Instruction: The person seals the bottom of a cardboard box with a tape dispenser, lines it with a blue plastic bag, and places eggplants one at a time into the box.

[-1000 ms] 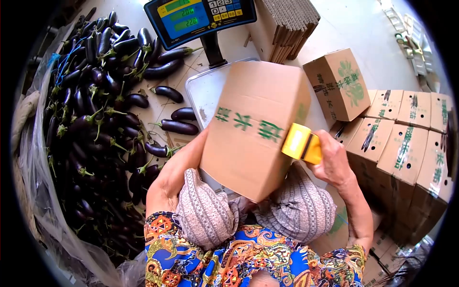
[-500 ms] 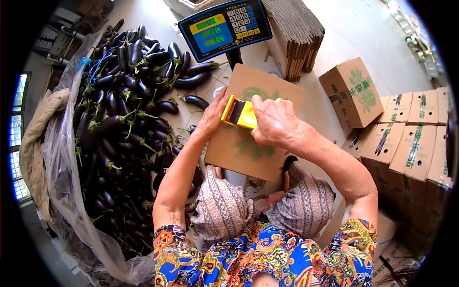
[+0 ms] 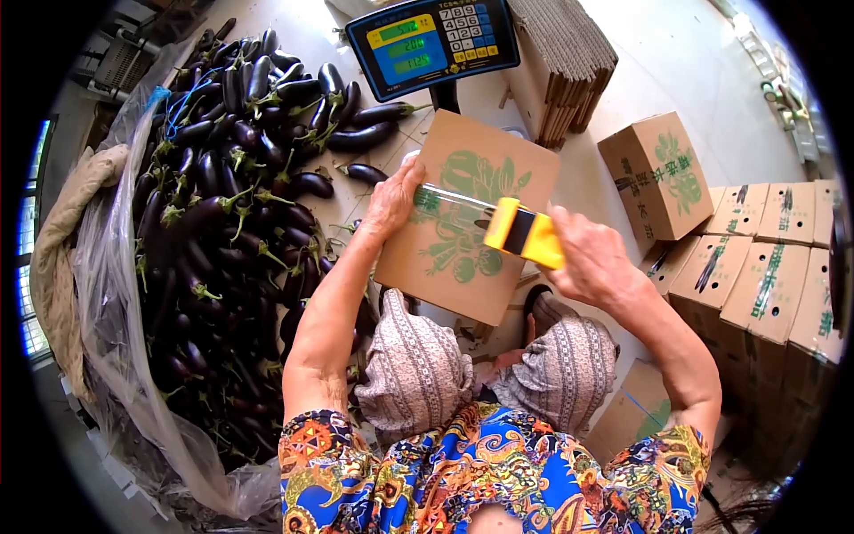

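Observation:
A cardboard box with green vegetable prints lies in front of my knees, below the scale display. My right hand is closed around a yellow tape dispenser above the right part of the box. A clear strip of tape stretches from the dispenser to the box's left edge. There my left hand grips the edge, its fingers bent over it by the tape's end. What supports the box is mostly hidden beneath it.
A big heap of eggplants fills the left side, bordered by plastic sheeting. The digital scale display stands beyond the box. Flattened cartons lean behind it. On the right are a single box and rows of packed boxes.
My right hand has drawn the tape dispenser rightward from the left edge, pulling out a strip of tape. My left hand stays at that edge. The scale's readings differ.

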`<state>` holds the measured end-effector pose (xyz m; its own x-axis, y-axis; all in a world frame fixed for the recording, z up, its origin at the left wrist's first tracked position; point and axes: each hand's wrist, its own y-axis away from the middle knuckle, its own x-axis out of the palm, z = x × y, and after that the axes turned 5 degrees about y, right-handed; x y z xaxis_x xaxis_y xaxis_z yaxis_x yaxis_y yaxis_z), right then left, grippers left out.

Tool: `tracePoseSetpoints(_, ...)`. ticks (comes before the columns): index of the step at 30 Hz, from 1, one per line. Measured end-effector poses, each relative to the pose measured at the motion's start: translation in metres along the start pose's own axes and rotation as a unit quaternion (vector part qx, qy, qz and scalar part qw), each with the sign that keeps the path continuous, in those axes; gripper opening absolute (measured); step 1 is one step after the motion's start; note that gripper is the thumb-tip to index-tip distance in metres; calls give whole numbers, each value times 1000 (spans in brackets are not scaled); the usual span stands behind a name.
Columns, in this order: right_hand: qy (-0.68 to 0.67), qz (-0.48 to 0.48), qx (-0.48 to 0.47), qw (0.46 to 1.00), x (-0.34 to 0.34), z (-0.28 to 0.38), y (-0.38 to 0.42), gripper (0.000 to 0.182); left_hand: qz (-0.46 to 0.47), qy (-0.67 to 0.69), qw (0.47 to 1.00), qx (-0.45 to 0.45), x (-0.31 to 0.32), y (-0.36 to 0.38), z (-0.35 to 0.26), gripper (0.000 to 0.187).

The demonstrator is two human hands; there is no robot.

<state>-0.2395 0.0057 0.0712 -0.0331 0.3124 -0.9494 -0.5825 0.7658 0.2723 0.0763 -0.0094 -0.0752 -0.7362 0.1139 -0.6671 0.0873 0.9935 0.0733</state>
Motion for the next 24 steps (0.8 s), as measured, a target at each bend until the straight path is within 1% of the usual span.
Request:
tracePoseSetpoints(1, 3, 13, 11, 1000, 4, -13, 13, 50, 5, 2, 1000, -4, -1, -1, 2, 39)
tracePoseSetpoints(2, -31, 4, 25, 999, 10, -24, 25, 50, 11, 3, 1000, -8, -1, -1, 3, 39)
tracePoseSetpoints(3, -34, -13, 19, 999, 16, -34, 36, 51, -6, 54, 998, -38, -1, -1, 0, 45)
tracePoseSetpoints(6, -43, -41, 22, 998, 40, -60, 61, 53, -21, 105, 988, -111, -3, -2, -5, 58)
tracePoseSetpoints(7, -44, -45, 25, 998, 47, -67, 64, 53, -25, 127, 984, -121, -5, -2, -8, 66)
tracePoseSetpoints(10, -71, -60, 30, 995, 82, -80, 67, 52, -30, 114, 985, -128, -4, -2, -8, 64)
tracePoseSetpoints(11, -77, -64, 27, 995, 92, -85, 64, 51, -44, 115, 983, -134, -3, 0, -12, 62)
tracePoseSetpoints(12, -84, -64, 22, 994, 100, -88, 62, 51, -24, 132, 977, -165, -3, 0, -13, 61)
tracePoseSetpoints(14, -99, -66, 9, 993, 114, -92, 52, 51, 11, 164, 959, -229, -7, -2, -9, 61)
tracePoseSetpoints(15, -127, -75, -5, 989, 125, -95, 45, 48, 9, 231, 947, -224, 1, -2, 5, 62)
tracePoseSetpoints(16, -157, -91, -12, 983, 131, -91, 34, 43, 28, 269, 930, -248, 0, -4, 3, 62)
tracePoseSetpoints(18, -195, -114, -22, 974, 144, -83, 12, 40, 65, 342, 889, -298, -4, -3, -3, 63)
tracePoseSetpoints(19, -211, -130, -18, 969, 155, -83, 6, 40, 58, 370, 871, -317, -7, -2, -15, 59)
tracePoseSetpoints(22, -231, -156, -14, 960, 171, -79, 8, 41, 58, 391, 856, -333, -9, -1, -24, 58)
tracePoseSetpoints(24, -230, -177, -10, 957, 176, -76, 13, 40, 49, 415, 848, -326, -8, 2, -35, 58)
